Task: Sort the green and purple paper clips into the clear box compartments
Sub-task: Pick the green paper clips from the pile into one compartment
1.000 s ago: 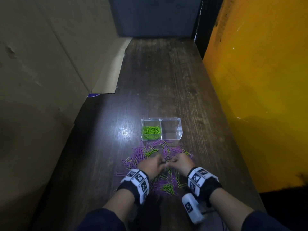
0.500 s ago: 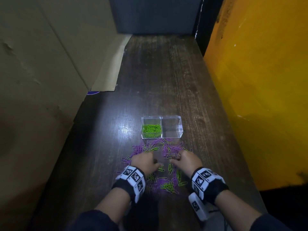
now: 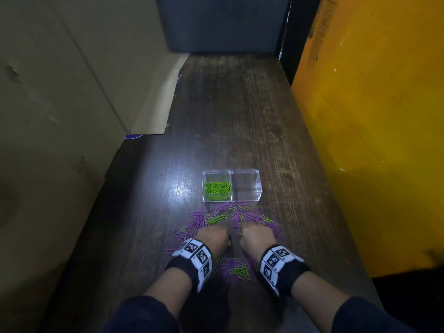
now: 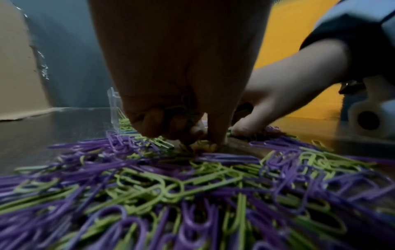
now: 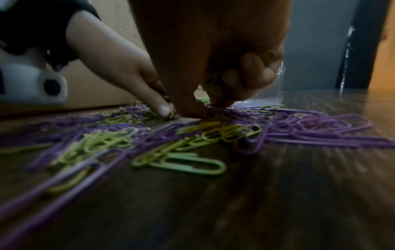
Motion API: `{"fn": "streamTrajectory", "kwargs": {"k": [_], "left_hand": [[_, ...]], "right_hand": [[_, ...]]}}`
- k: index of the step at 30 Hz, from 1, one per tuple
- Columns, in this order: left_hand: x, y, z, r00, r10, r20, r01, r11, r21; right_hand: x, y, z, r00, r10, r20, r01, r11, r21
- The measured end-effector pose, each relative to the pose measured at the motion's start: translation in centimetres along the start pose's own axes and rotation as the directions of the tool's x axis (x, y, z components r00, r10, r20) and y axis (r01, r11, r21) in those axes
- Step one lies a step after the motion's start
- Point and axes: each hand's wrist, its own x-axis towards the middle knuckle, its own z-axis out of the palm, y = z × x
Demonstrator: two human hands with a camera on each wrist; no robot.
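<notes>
While both fists work side by side in the clip pile:
Left hand [image 3: 211, 237]: fingers curled, green clips bunched in the palm, fingertips [image 4: 215, 138] pressed to the table
Right hand [image 3: 257, 236]: fingers curled round a small bunch of green clips, thumb tip down on the wood
Loose pile [image 3: 242, 270]: purple and green clips mixed around both hands
Clear box [image 3: 258, 186]: at 12 o'clock, just beyond the pile; green clips [image 3: 217, 190] fill its 9 o'clock compartment
Wooden table [image 3: 240, 116]: cardboard [image 3: 72, 92] at 9 o'clock, yellow wall [image 3: 372, 128] at 3 o'clock

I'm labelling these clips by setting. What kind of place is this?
Probably a makeshift indoor work corner, not a proper office: a narrow dark wooden table hemmed in by a cardboard sheet on one side and a yellow panel on the other.
</notes>
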Motion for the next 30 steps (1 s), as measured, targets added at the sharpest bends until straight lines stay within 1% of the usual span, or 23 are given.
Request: {"fn": "streamTrajectory", "kwargs": {"k": [2,4,5,7,9,11,13,14,16,19,20,21,22,24,26,28,30], "left_hand": [[-0.1,-0.4,-0.5,1.0,-0.011,-0.014,0.01,0.993,-0.115],[0.0,-1.2,-1.0,0.999,-0.048,-0.015,0.043,0.973,-0.227],[-0.1,-1.7,-1.3,0.997,-0.075,0.002,0.073,0.958,-0.278],[-0.1,-2.8,-1.4,0.993,-0.113,0.021,0.113,0.916,-0.384],[-0.1,-4.0,-1.1,0.991,-0.137,-0.007,0.115,0.861,-0.495],[-0.2,-4.9,-1.0,0.987,-0.157,-0.038,0.111,0.828,-0.55],[-0.3,-5.5,-1.2,0.977,-0.204,-0.062,0.125,0.783,-0.609],[-0.2,-5.7,-1.3,0.97,-0.23,-0.075,0.13,0.756,-0.642],[0.0,-5.9,-1.4,0.965,-0.251,-0.077,0.128,0.706,-0.697],[0.4,-6.0,-1.0,0.968,-0.248,-0.047,0.123,0.626,-0.77],[0.5,-5.9,-1.0,0.967,-0.249,-0.052,0.112,0.599,-0.793],[0.5,-5.6,-1.1,0.966,-0.25,-0.059,0.103,0.585,-0.805],[0.6,-5.4,-1.2,0.966,-0.247,-0.069,0.091,0.582,-0.808],[0.6,-5.0,-1.5,0.97,-0.222,-0.095,0.067,0.627,-0.776],[0.6,-4.9,-1.5,0.972,-0.2,-0.12,0.049,0.677,-0.735],[0.7,-5.0,-1.5,0.97,-0.198,-0.141,0.038,0.696,-0.717],[0.8,-5.0,-1.5,0.968,-0.205,-0.146,0.046,0.714,-0.699]], "right_hand": [[0.4,0.2,-0.2,0.999,-0.043,-0.003,0.043,0.999,-0.028],[0.8,0.9,-0.6,0.999,-0.051,-0.003,0.051,0.999,0.018],[1.0,1.3,-0.8,0.999,-0.042,-0.006,0.043,0.996,0.075],[1.3,2.1,-1.2,1.0,-0.002,-0.011,0.005,0.963,0.269],[1.4,2.9,-1.5,0.999,0.054,-0.007,-0.044,0.876,0.48],[1.5,3.6,-1.6,0.998,0.066,0.0,-0.052,0.773,0.632],[1.3,4.0,-1.9,0.997,0.072,0.029,-0.069,0.642,0.764],[1.2,4.1,-2.1,0.995,0.085,0.061,-0.098,0.556,0.826],[1.0,4.1,-2.2,0.985,0.089,0.146,-0.168,0.353,0.92],[1.0,3.9,-2.1,0.963,0.066,0.261,-0.267,0.094,0.959],[0.9,3.8,-2.1,0.954,0.058,0.294,-0.296,0.02,0.955],[0.9,3.8,-2.1,0.947,0.048,0.319,-0.317,-0.035,0.948],[0.9,3.8,-2.0,0.944,0.039,0.327,-0.324,-0.066,0.944],[1.0,3.8,-1.9,0.947,0.031,0.32,-0.316,-0.091,0.944],[1.1,3.9,-1.8,0.947,0.026,0.321,-0.317,-0.092,0.944],[1.1,3.9,-1.7,0.944,0.012,0.331,-0.329,-0.072,0.941],[1.1,3.9,-1.6,0.935,0.009,0.355,-0.353,-0.083,0.932]]}}
